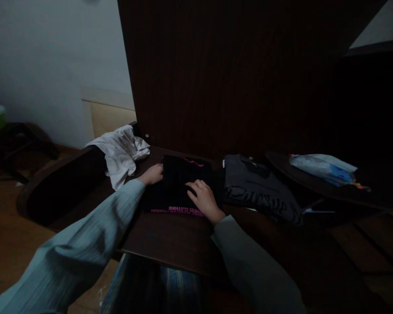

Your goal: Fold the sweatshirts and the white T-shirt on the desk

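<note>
A folded black shirt with pink lettering (178, 181) lies on the dark wooden tabletop (170, 240). My left hand (151, 175) rests at the shirt's left edge with its fingers curled against the cloth. On top of the shirt, near its front right part, my right hand (203, 199) presses down with fingers bent and close together. Both arms wear pale long sleeves. The scene is dim, so the finger grip is hard to read.
A crumpled white garment (122, 152) lies at the table's left corner. A folded grey shirt with black print (258, 189) sits to the right of the black one. A plastic bag (324, 168) rests on a round dark surface at the right. A tall dark wooden panel (232, 74) stands behind.
</note>
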`<state>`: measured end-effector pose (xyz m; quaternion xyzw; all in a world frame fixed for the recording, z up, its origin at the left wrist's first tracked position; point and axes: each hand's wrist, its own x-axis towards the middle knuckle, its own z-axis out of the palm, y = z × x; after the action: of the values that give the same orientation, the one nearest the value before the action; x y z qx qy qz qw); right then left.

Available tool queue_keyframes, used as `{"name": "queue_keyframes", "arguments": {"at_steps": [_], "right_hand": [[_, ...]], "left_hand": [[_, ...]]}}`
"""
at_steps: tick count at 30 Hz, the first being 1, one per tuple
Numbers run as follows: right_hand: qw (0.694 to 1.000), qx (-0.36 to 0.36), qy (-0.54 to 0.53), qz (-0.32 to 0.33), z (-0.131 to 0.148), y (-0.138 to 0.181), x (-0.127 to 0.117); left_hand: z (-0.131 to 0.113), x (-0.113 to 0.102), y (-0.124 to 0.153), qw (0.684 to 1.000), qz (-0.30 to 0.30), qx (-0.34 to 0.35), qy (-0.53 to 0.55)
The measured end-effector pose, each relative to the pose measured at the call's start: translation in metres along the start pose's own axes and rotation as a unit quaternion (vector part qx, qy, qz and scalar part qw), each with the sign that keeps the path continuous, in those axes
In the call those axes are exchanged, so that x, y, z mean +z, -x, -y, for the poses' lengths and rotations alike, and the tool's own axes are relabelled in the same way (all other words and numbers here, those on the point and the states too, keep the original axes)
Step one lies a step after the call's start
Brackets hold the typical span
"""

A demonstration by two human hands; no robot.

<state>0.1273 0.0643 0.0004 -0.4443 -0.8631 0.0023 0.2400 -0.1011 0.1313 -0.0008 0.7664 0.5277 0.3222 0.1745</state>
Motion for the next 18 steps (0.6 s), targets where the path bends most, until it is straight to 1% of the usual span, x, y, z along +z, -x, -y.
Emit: {"name": "queue_keyframes", "arguments": {"at_steps": [2, 3, 4, 6, 7, 8, 9, 11, 13, 16, 18], "right_hand": [[1.000, 0.003, 0.003, -0.018, 0.004, 0.001, -0.003], [1.000, 0.005, 0.005, -0.029, 0.007, 0.001, -0.005], [0.999, 0.005, 0.008, -0.041, 0.010, 0.002, -0.007], [0.998, -0.007, 0.018, -0.059, 0.018, 0.004, -0.012], [0.998, -0.017, 0.025, -0.062, 0.022, 0.005, -0.015], [0.997, -0.029, 0.033, -0.057, 0.025, 0.006, -0.016], [0.997, -0.045, 0.041, -0.043, 0.028, 0.008, -0.018], [0.996, -0.078, 0.052, -0.003, 0.031, 0.010, -0.019], [0.994, -0.093, 0.055, 0.025, 0.033, 0.011, -0.019], [0.996, -0.066, 0.052, 0.017, 0.034, 0.011, -0.021], [0.997, -0.051, 0.034, 0.035, 0.034, 0.011, -0.024]], "left_hand": [[0.008, -0.014, 0.010, 1.000, 0.015, -0.012, 0.021], [0.012, -0.019, 0.015, 0.999, 0.002, -0.028, 0.034], [0.014, -0.024, 0.019, 0.997, -0.028, -0.049, 0.044], [0.016, -0.029, 0.025, 0.989, -0.108, -0.084, 0.059], [0.016, -0.030, 0.027, 0.984, -0.137, -0.095, 0.067], [0.015, -0.029, 0.027, 0.980, -0.154, -0.103, 0.078], [0.014, -0.029, 0.028, 0.978, -0.155, -0.108, 0.092], [0.012, -0.026, 0.028, 0.978, -0.131, -0.115, 0.116], [0.010, -0.024, 0.028, 0.980, -0.119, -0.115, 0.107], [0.008, -0.021, 0.029, 0.987, -0.121, -0.096, 0.051], [0.008, -0.020, 0.030, 0.991, -0.109, -0.079, 0.014]]}}
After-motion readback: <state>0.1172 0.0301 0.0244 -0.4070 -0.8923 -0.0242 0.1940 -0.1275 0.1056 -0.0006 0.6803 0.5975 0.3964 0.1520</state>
